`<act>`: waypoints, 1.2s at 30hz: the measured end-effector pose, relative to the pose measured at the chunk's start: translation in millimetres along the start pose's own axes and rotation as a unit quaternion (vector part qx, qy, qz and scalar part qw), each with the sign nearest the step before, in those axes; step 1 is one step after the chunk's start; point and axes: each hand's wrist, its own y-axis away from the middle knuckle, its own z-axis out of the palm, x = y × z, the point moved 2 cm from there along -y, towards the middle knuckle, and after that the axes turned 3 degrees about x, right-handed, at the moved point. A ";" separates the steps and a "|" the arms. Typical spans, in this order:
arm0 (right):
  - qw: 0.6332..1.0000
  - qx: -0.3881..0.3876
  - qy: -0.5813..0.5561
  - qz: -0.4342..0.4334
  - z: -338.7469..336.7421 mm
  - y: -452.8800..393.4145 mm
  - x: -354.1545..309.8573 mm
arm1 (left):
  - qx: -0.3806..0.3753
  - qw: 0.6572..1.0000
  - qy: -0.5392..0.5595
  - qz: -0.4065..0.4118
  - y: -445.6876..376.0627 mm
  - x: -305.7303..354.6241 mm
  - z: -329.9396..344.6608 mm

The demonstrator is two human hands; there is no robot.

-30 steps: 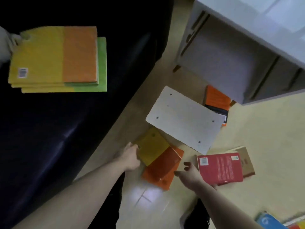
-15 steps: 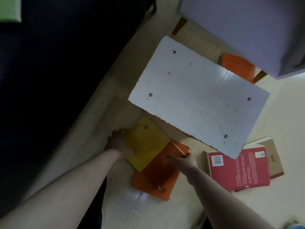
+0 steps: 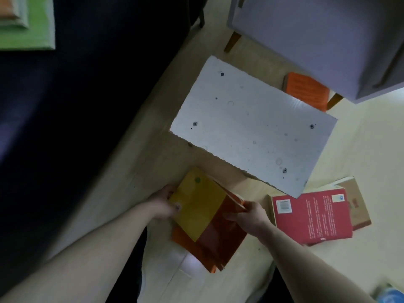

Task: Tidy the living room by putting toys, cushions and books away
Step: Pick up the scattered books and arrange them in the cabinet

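Yellow book (image 3: 197,206): one. Lies between the two hands, on top of the orange book, its near-left edge gripped by the left hand (image 3: 162,205), thumb curled onto the cover.

Orange book (image 3: 215,240): one. Directly under the yellow book, reaching nearer the person than either hand; its far right corner is pinched by the fingers of the right hand (image 3: 249,216).

Red book (image 3: 310,217): one. Flat on the floor just right of the right hand, back cover up with a barcode label, apart from the hand.

Brown book (image 3: 355,202): one. Partly under the red book, farther right of the right hand.

Second orange book (image 3: 306,89): one. Well beyond the right hand, partly under the cabinet.

White board (image 3: 251,125): one, with small dark holes. Flat on the floor just beyond both hands, its near corner overlapping the red book.

Floor (image 3: 360,149): pale wood-look surface carrying all of the above.

Dark sofa (image 3: 76,106): one, left of the left hand; a green book (image 3: 32,33) rests on it at far left, well apart from the hands, with something orange on top, blurred.

Grey cabinet (image 3: 317,40): one, on wooden legs, well beyond the right hand.

Blue item (image 3: 391,297): near right corner, too blurred to identify.
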 end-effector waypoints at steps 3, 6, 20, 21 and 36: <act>1.000 0.019 -0.011 -0.020 3.6 41.2 -7.7 | 0.059 0.998 -0.002 0.005 36.3 10.9 -16.4; 0.999 0.044 -0.002 -0.021 0.6 85.4 -13.8 | 0.151 0.988 0.026 0.032 79.1 36.2 -42.6; 0.948 0.101 0.296 -0.056 -163.8 201.6 -5.6 | 0.347 0.878 -0.247 0.221 177.4 259.8 -92.4; 0.944 0.105 0.308 -0.054 -175.4 201.3 -2.5 | 0.321 0.868 -0.293 0.240 170.9 274.3 -91.6; 0.961 0.240 0.137 0.023 -241.6 193.0 90.4 | 0.006 0.853 -0.517 0.075 133.4 347.6 -76.3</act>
